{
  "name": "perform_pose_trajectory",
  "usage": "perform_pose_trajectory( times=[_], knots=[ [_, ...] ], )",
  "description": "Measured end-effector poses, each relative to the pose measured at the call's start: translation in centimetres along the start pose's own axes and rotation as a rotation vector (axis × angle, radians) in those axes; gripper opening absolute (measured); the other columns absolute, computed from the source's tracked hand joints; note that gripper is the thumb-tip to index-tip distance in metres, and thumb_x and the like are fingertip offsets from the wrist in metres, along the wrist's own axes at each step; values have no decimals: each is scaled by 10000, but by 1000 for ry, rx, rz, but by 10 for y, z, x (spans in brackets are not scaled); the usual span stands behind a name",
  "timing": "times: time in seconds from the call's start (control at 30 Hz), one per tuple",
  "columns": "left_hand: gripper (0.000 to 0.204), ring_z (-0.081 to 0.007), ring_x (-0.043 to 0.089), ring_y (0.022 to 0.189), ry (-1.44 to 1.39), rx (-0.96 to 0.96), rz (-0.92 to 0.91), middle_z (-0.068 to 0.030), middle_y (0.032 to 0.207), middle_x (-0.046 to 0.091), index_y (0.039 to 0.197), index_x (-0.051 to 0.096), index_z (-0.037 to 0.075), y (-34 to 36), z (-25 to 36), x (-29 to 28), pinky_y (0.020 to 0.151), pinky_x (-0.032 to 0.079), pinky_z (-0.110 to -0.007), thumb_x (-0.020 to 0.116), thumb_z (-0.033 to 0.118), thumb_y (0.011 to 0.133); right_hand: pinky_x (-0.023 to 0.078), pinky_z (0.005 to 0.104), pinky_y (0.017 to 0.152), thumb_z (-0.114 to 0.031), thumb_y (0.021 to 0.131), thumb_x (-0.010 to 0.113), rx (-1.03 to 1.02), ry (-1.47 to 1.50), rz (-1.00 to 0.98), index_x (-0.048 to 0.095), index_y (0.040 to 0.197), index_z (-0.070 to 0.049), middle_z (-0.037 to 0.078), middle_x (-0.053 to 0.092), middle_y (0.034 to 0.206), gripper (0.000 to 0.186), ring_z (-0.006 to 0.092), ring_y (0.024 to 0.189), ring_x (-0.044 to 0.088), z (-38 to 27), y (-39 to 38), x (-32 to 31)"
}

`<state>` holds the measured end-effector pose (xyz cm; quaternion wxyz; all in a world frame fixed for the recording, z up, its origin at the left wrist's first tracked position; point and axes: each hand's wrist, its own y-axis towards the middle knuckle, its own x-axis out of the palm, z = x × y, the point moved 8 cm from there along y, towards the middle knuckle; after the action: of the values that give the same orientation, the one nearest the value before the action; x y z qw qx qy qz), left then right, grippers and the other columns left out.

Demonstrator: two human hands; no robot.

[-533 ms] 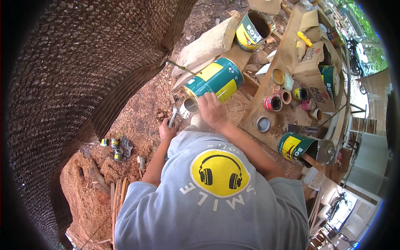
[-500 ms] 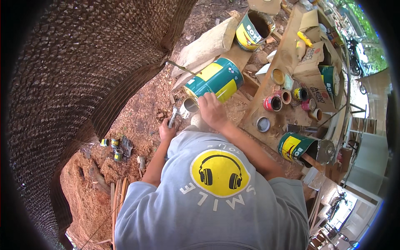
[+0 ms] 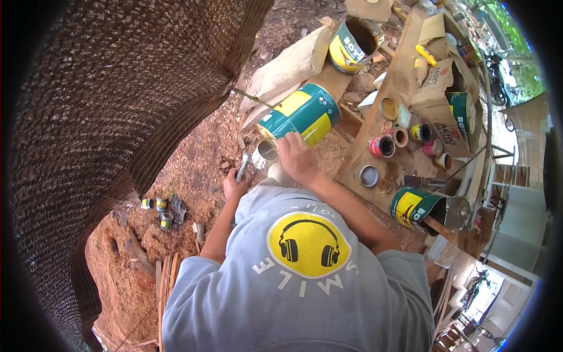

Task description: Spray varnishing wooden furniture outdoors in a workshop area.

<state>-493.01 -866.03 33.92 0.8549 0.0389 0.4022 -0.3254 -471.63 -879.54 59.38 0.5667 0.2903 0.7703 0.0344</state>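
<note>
My left hand (image 3: 234, 184) is closed around a short grey metal tool (image 3: 243, 166) with a wider upper end. The tool is upright and tilted. My right hand (image 3: 298, 158) is at the near end of a large green and yellow can (image 3: 302, 112), which lies on its side. Its fingers are bent in against the can's rim, and whatever they hold is hidden behind them. Between my two hands, just below the can, is a smaller open pale tin (image 3: 265, 151). A pale rounded thing (image 3: 279, 173) shows in front of my body.
A second open can (image 3: 352, 47) stands behind. On the right, a wooden board (image 3: 366, 135) bears small open tins (image 3: 384, 146), a brush (image 3: 423, 181) and a cardboard box (image 3: 440, 88). A green can (image 3: 410, 208) holds a stick. Dark netting (image 3: 135, 88) hangs at left. Sawdust covers the ground.
</note>
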Motion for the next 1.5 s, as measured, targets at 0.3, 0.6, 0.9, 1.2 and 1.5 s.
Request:
perform_pose_trajectory(
  times=[0.3,0.6,0.9,1.2,1.5],
  knots=[
    [228,-421,668,803,11,-5,-12,-207,833,687,1005,665,136,1,5,-2,700,519,-508,711,229,803,495,408,671,-58,840,553,8,-7,-4,471,850,-56,135,479,848,82,321,808,525,2,-2,2],
    [247,-409,671,837,-3,-13,-46,-198,877,692,1040,676,124,0,19,-5,717,521,-484,714,239,824,498,403,662,-58,835,552,7,-2,-7,471,853,-57,136,477,850,83,321,809,524,3,-3,2],
    [349,-386,671,810,12,54,-85,-211,876,671,1188,667,167,0,27,-6,686,509,-456,726,261,857,491,403,660,-53,829,550,-2,2,-1,464,842,-50,137,469,842,86,319,798,516,4,-2,0],
    [451,-361,689,835,-31,48,-91,-210,931,688,1297,629,209,-2,20,-4,714,524,-436,734,295,866,476,398,723,-55,808,539,17,-17,-34,461,899,-47,138,470,881,120,305,831,503,7,-2,2],
    [492,-359,700,886,-65,-3,-125,-211,972,700,1296,636,180,-2,25,-5,737,536,-425,763,311,838,475,427,718,-48,812,553,86,14,77,457,879,-47,135,479,869,118,328,847,518,21,7,-20]
  ],
)
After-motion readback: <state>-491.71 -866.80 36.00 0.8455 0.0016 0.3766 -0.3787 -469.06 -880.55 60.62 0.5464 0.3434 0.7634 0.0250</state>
